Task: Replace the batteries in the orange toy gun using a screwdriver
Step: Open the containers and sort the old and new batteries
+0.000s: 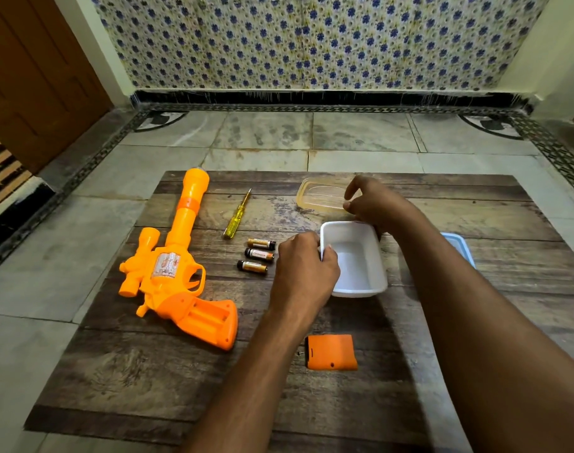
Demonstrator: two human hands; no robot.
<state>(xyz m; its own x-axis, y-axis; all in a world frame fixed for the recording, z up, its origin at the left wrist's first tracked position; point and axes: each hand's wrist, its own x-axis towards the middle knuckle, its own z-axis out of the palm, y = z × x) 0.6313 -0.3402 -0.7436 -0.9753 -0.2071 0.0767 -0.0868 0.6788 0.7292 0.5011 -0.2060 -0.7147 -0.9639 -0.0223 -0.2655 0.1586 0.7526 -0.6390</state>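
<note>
Nearest us, the cover (331, 352) of the gun's battery bay lay flat on the mat (148, 371), well short of the white tub (357, 259), with a small screw (300, 353) just beside its left edge. Left of the tub and well apart from it lay the gun (177, 266) on its side, its grip toward us with the battery bay open and bare, its barrel pointing away.

We held the white tub with our left hand (303, 273): the fingers curled over its left rim, the thumb lying inside the wall. Just left of that hand, between tub and gun, three batteries (256, 255) lay side by side in a short row, apart from each other.

A blue lid (460, 246) showed to the right of the tub, partly hidden behind our right forearm.

Our right hand (372, 204) hung over the far rim of the tub, its fingers bent inward with the tips drawn close together; we could not tell whether they pinched anything.

Beyond the tub, a clear box (318, 196) sat just beside that hand. The screwdriver (237, 214), yellow-handled, lay farther left of the tub's far end, its tip pointing away.
</note>
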